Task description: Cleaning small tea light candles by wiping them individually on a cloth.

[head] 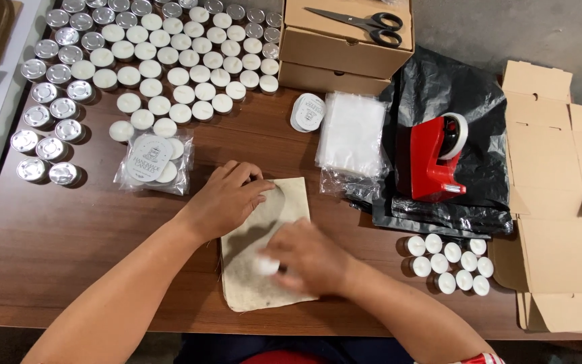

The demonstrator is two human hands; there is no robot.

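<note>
Centre of frame, low: a beige cloth pouch (264,246) lies flat on the brown wooden table (69,243), its mouth toward the upper edge. The left hand (227,199) rests on the pouch's upper left corner, fingers curled together and pinching the cloth at the opening. The right hand (311,259) lies over the pouch's lower right part, fingers closed around a small white tealight candle (265,265); the hand is motion-blurred, so the exact grip cannot be confirmed.

Handling assessment: the pouch appears soft, limp and light; it would sag if lifted by one corner, so the mouth hem is judged the soundest hold, both layers parted there. The tealight appears light and rigid, with a wax top that would likely mark under pressure; the cup's side wall is the better hold.

Surroundings: rows of white tealights (183,64) and metal-cupped ones (52,111) fill the upper left. A bagged set of tealights (153,162) lies just left of the left hand. A small cluster of tealights (449,263) sits lower right, beside an open cardboard box (560,222). A red tape dispenser (439,158) stands on black plastic sheeting (466,94); clear plastic bags (351,135) lie beside it. Scissors (362,23) rest on stacked cardboard boxes (341,50), top centre.
</note>
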